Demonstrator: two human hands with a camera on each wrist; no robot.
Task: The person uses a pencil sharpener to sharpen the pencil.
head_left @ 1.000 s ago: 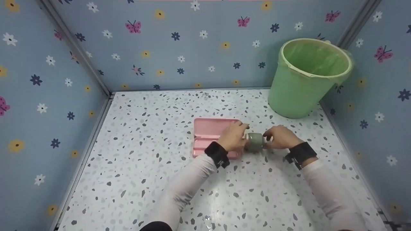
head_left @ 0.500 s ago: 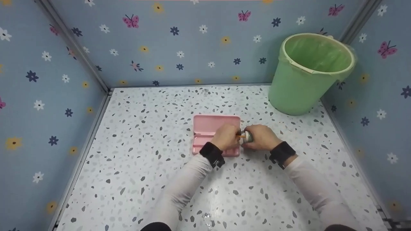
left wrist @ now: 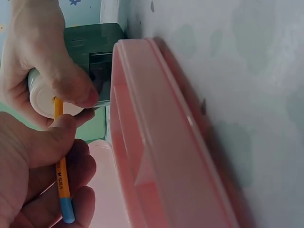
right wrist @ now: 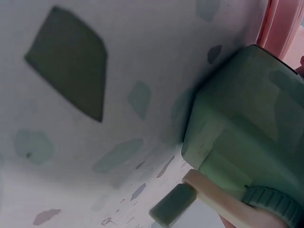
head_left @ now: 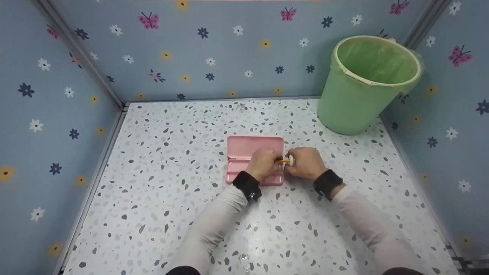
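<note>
My left hand (head_left: pixel 263 163) pinches a yellow pencil (left wrist: pixel 62 180) with a blue end, its other end in the hole of the sharpener's cream front. Around the green crank pencil sharpener (left wrist: pixel 92 40) my right hand (head_left: pixel 307 163) is curled, thumb near that hole. The right wrist view shows the sharpener's green body (right wrist: pixel 247 128) and its cream crank arm (right wrist: pixel 218 197) with a green knob (right wrist: pixel 173 205), no finger on the knob there. Under my left hand lies an opened pink pencil case (head_left: pixel 255 145), its near edge large in the left wrist view.
A green waste bin (head_left: pixel 349 103) with a liner stands at the back right. Blue flower-patterned walls (head_left: pixel 229 49) enclose the speckled white tabletop (head_left: pixel 172 152) at the back and both sides.
My right hand has moved left, from the sharpener's far end to round its body. The sharpener has come closer to the case, and the pencil between my left fingers now meets its hole.
</note>
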